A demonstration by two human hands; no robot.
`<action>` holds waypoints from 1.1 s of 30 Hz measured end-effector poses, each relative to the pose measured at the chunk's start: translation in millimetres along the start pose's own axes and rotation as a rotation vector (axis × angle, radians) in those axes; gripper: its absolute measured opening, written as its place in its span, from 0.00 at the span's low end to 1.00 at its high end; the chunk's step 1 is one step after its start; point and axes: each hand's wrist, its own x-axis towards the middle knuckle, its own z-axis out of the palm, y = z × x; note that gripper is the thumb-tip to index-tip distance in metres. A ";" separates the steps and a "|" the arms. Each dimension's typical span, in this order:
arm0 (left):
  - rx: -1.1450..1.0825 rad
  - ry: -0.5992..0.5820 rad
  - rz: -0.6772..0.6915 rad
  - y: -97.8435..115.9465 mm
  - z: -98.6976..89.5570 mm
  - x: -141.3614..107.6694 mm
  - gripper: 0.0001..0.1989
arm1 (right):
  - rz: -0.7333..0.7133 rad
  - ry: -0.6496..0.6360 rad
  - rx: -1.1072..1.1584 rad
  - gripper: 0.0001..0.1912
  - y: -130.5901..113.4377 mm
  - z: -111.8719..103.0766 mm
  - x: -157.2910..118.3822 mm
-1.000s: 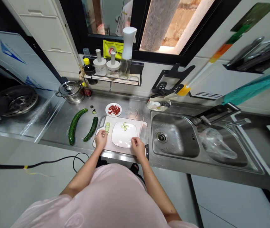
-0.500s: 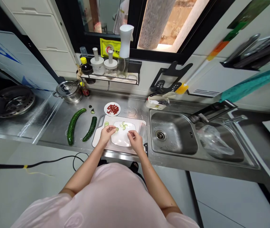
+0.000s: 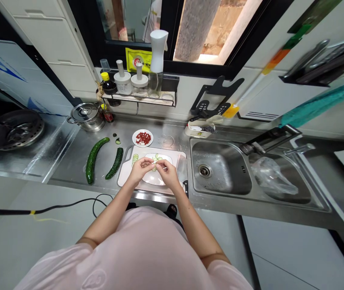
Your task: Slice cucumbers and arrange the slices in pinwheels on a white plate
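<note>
The left hand (image 3: pixel 140 169) pinches a slice (image 3: pixel 154 168) over the plate (image 3: pixel 155 179); the right hand's (image 3: pixel 168 172) fingertips meet it, their grip too small to tell. The plate lies on the board (image 3: pixel 125 175); from it, a row of slices (image 3: pixel 135 158) sits at ten o'clock, red bits (image 3: pixel 143 138) at eleven, cucumbers (image 3: pixel 93 161) at nine.

Window (image 3: pixel 172 16): brightest at the right, warm orange beyond; dimmer, greyer at the left.
Table (image 3: pixel 72 165): streaked with pale reflections, glinting along the front edge.
Plate (image 3: pixel 154 180): glossy, with white glare.
Sink (image 3: pixel 220 177): uneven sheen, shaded along the inner walls.
Burner (image 3: pixel 11 131): deep in shadow, nearly black behind.
Shirt (image 3: pixel 135 245): soft, even light, only faint shading.
Hands (image 3: pixel 137 172): fairly sharp, too small for fine detail.
Knife rack (image 3: pixel 320 68): stretched and slanted by wide-angle distortion, softened toward the right edge.
</note>
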 end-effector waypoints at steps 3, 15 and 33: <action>0.001 -0.022 -0.005 -2.0 -1.1 -0.7 0.19 | 0.024 -0.025 0.059 0.13 0.8 0.8 0.7; 0.025 0.041 -0.144 -9.6 -2.8 -1.6 0.21 | 0.049 0.014 0.097 0.12 -7.4 -9.9 5.7; -0.108 -0.050 -0.271 -3.1 7.4 5.7 0.25 | -0.011 -0.058 -0.010 0.13 -0.7 -13.2 3.5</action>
